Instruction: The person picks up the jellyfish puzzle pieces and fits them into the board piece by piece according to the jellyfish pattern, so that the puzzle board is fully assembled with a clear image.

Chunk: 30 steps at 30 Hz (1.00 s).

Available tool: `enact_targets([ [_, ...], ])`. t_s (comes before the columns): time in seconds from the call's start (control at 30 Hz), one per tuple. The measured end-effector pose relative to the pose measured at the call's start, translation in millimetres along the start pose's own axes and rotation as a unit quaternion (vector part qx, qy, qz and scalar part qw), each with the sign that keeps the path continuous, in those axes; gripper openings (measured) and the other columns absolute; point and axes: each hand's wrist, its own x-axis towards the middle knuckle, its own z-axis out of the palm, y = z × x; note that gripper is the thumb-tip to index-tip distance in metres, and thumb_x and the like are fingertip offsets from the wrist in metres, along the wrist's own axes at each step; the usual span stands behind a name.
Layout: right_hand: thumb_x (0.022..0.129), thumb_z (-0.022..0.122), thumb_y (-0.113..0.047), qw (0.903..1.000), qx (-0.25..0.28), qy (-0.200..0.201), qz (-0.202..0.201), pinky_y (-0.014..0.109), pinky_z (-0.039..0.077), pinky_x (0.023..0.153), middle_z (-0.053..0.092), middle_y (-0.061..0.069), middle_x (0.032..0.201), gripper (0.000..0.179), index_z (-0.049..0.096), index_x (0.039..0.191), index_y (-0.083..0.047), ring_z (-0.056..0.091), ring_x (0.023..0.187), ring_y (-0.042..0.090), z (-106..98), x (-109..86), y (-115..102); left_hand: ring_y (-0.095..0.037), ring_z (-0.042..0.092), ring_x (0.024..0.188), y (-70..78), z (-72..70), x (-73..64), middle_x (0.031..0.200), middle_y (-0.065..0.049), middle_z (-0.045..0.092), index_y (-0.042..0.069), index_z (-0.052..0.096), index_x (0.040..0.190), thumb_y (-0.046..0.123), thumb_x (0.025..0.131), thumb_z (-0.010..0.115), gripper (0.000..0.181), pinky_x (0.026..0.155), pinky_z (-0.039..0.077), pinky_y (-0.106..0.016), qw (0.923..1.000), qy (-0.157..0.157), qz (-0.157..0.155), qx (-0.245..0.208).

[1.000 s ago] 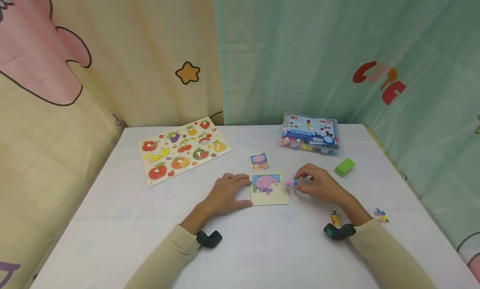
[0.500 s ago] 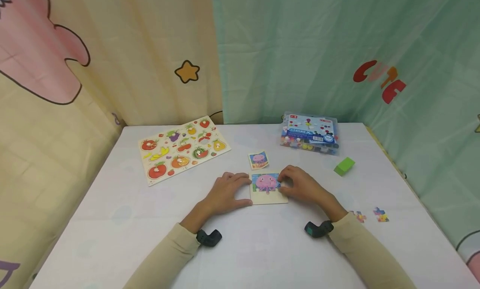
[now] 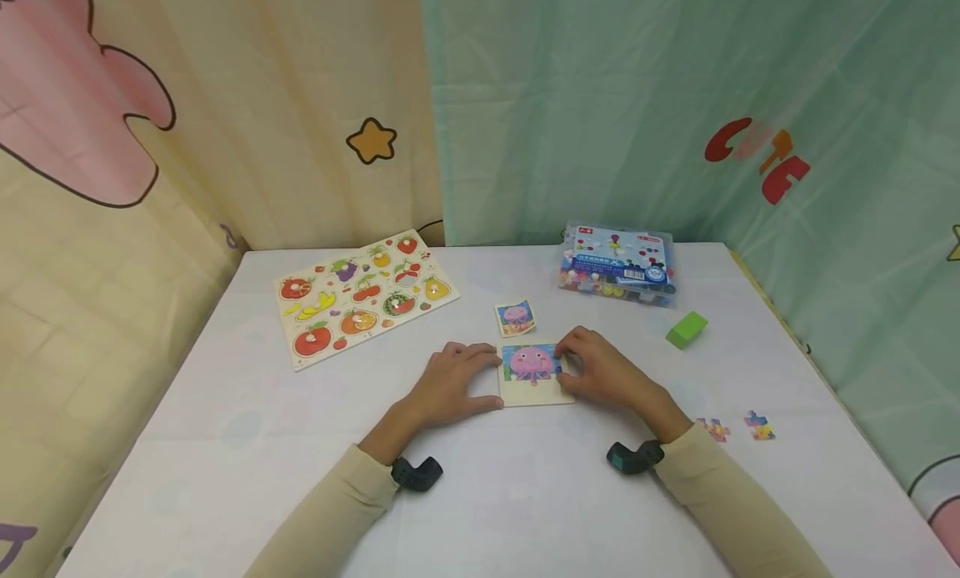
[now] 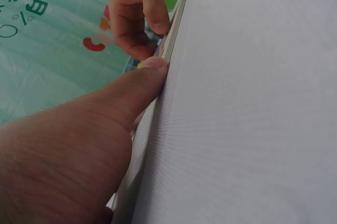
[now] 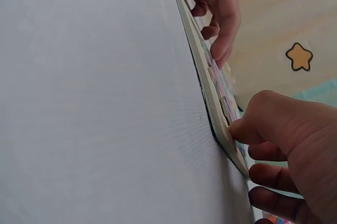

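A small square jigsaw board [image 3: 536, 394] lies flat on the table, its upper part filled by a pink octopus picture and its lower strip bare wood. My left hand [image 3: 448, 386] rests against the board's left edge, thumb at the near corner and fingers loosely bent farther up. At the right edge, my right hand [image 3: 606, 374] pinches a puzzle piece [image 3: 557, 367] down at the picture's side; the fingers hide most of it. In the right wrist view, the right thumb and fingers [image 5: 255, 129] touch the board's near end.
Behind the board lies a small octopus picture card [image 3: 515, 318]. Loose puzzle pieces [image 3: 760, 426] lie right, partly beside the right sleeve. A fruit peg puzzle [image 3: 367, 299] lies back left; a clear plastic box [image 3: 618, 263] and a green block [image 3: 686, 330] stand back right.
My right hand has moved left with the pink and blue puzzle piece and set it against the picture's right side. The left hand stays at the board's left edge.
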Motion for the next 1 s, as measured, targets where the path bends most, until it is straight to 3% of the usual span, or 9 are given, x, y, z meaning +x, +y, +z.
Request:
enact_targets([
  [0.33, 0.085, 0.08, -0.011, 0.9999, -0.003, 0.009, -0.009, 0.045, 0.047, 0.091, 0.057, 0.0, 0.106, 0.018, 0.073, 0.101, -0.014, 0.055, 0.101, 0.022, 1.0, -1.7, 0.4, -0.024, 0.042, 0.128, -0.6, -0.7, 0.5, 0.154, 0.005, 0.044, 0.024, 0.057, 0.142, 0.063, 0.089, 0.067, 0.066, 0.095, 0.038, -0.045, 1.0, -0.003, 0.001, -0.008],
  [0.73, 0.086, 0.079, -0.012, 0.9995, -0.028, 0.008, -0.007, 0.046, 0.048, 0.09, 0.059, 0.005, 0.106, 0.012, 0.077, 0.097, -0.008, 0.057, 0.098, 0.025, -0.6, 0.1, -7.1, -0.024, 0.042, 0.128, -0.5, -2.8, -0.8, 0.154, 0.005, 0.044, 0.025, 0.056, 0.143, 0.062, 0.09, 0.067, 0.066, 0.095, 0.038, -0.045, 0.9999, -0.002, -0.003, -0.009],
  [1.0, 0.092, 0.076, -0.02, 0.9989, 0.02, -0.041, -0.005, 0.048, 0.048, 0.095, 0.062, 0.004, 0.116, 0.031, 0.072, 0.12, -0.008, 0.059, 0.11, 0.025, -13.2, -8.5, 3.4, -0.022, 0.042, 0.127, -0.4, 0.2, -2.0, 0.154, 0.005, 0.044, 0.025, 0.057, 0.142, 0.061, 0.09, 0.067, 0.065, 0.095, 0.038, -0.044, 0.9998, -0.003, -0.002, -0.017],
])
